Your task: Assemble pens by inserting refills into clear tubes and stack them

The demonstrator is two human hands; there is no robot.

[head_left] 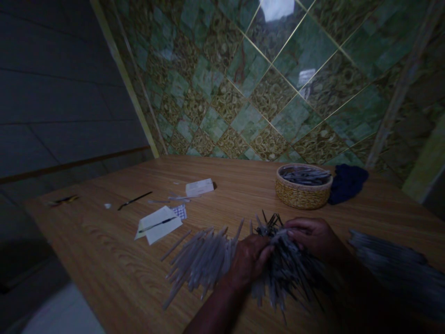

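Observation:
My left hand [247,260] and my right hand [314,235] are closed, with fingertips close together around a pale slender tube [279,236]; dim light blurs its exact kind. Beneath them spreads a heap of thin dark sticks [292,273], mixed with pale tubes. To the left of my left hand lies a pile of pale, translucent slender tubes [203,260], mostly side by side. Right of my right hand is a stack of dark, long thin pieces [392,264], partly in shadow.
A round woven basket [303,195] full of similar slender pieces stands behind, beside a dark blue cloth [347,183]. Left on the wooden table [114,232] are a white box [199,187], papers [158,220] with a pen [158,224], a thin black tool [135,200] and scissors-like yellow-black handles [63,200].

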